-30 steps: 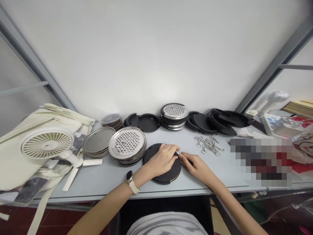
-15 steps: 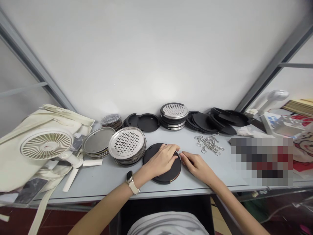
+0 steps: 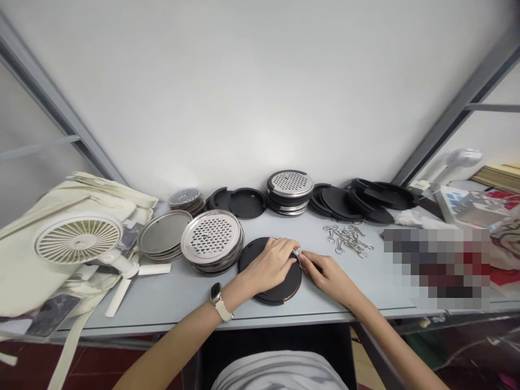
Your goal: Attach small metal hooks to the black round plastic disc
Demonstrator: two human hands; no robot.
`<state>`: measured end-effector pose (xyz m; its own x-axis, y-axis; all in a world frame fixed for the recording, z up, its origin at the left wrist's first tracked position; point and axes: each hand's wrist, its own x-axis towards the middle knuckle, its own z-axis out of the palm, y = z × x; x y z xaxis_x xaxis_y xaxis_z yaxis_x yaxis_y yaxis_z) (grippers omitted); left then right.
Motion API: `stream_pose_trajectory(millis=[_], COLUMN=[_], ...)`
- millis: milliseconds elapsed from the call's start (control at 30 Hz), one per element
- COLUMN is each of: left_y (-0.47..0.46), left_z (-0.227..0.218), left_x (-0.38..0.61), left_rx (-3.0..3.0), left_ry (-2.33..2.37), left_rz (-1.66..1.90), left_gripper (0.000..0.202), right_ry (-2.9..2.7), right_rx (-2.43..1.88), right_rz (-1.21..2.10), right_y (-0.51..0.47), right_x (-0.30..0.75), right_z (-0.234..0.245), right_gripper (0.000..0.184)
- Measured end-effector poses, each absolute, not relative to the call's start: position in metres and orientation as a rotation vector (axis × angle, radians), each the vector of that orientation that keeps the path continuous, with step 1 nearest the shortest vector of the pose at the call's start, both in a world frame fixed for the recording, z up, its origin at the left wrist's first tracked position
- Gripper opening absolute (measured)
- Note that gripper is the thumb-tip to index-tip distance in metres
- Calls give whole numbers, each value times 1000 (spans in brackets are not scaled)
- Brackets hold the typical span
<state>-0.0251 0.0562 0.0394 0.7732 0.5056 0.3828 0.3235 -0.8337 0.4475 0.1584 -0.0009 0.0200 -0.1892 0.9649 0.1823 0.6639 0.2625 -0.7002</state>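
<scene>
A round black plastic disc point(image 3: 280, 290) with a raised partial rim lies flat on the table in front of me. My left hand point(image 3: 270, 265) rests across it, its thumb and curled fingers gripping around the disc's right edge. At that edge shows a small bent-wire metal clip point(image 3: 299, 259). My right hand point(image 3: 323, 273) pinches the clip's looped end between thumb and forefinger. The clip's other end is hidden by my left fingers. Several similar loose metal clips point(image 3: 347, 238) lie in a heap beyond my right hand.
Perforated metal grater discs point(image 3: 210, 238) and plain metal discs point(image 3: 164, 233) stand stacked on the left, beside a white fan point(image 3: 79, 238). An assembled stack point(image 3: 290, 187) and black discs point(image 3: 337, 201) line the wall. A blurred patch covers the table's right side.
Both hands stay at the disc's right edge with the clip. The metal of the clip shows slightly more between my fingers; the whole view has shifted a little.
</scene>
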Motion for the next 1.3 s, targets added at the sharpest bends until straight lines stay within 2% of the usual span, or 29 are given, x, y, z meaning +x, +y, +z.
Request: stream_pose_trajectory(millis=[1300], left_y=[57], left_z=[40], left_x=[-24], left_rx=[2594], left_ry=[595], left_rz=[698], left_gripper=[23], right_ry=[-1957], right_rx=[-1488], right_rz=[629], right_y=[-1], right_x=[161], right_z=[11], right_gripper=[31])
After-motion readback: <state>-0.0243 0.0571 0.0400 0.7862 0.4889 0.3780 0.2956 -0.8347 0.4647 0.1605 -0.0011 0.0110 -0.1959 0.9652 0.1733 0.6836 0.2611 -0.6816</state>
